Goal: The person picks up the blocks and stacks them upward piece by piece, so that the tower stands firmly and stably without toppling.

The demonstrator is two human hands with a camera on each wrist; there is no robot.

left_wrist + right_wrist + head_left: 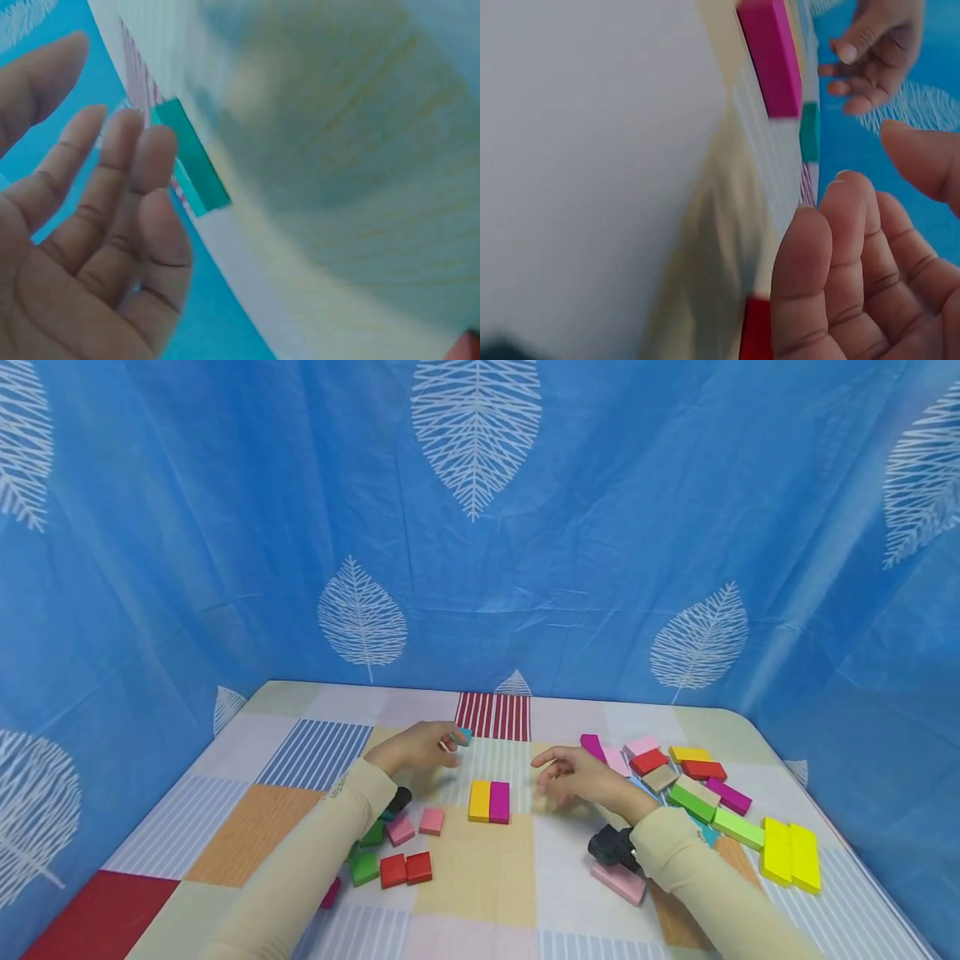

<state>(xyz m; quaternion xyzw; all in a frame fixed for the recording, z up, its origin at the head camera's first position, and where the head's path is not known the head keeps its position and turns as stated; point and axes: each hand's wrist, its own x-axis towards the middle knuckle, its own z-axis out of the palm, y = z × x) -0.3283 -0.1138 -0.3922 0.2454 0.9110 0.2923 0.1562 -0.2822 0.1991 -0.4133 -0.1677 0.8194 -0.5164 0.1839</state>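
My left hand (422, 748) hovers above the far middle of the table, fingers loosely bent and holding nothing. Just past its fingertips lies a teal block (191, 157); in the right wrist view a gap separates the two. Across from it, my right hand (583, 777) hangs in the air with relaxed fingers and an empty palm (900, 322). Between and nearer than the hands, a yellow block (479, 801) and a magenta block (499, 802) lie side by side, touching along their long edges.
Red blocks (394, 871), pink blocks (432, 821) and green blocks (365, 867) lie near the left forearm. Many coloured blocks spread at the right, with two long yellow blocks (805, 858) outermost. One pink block (619, 882) sits beneath the right wrist. A blue curtain (570, 568) closes the back.
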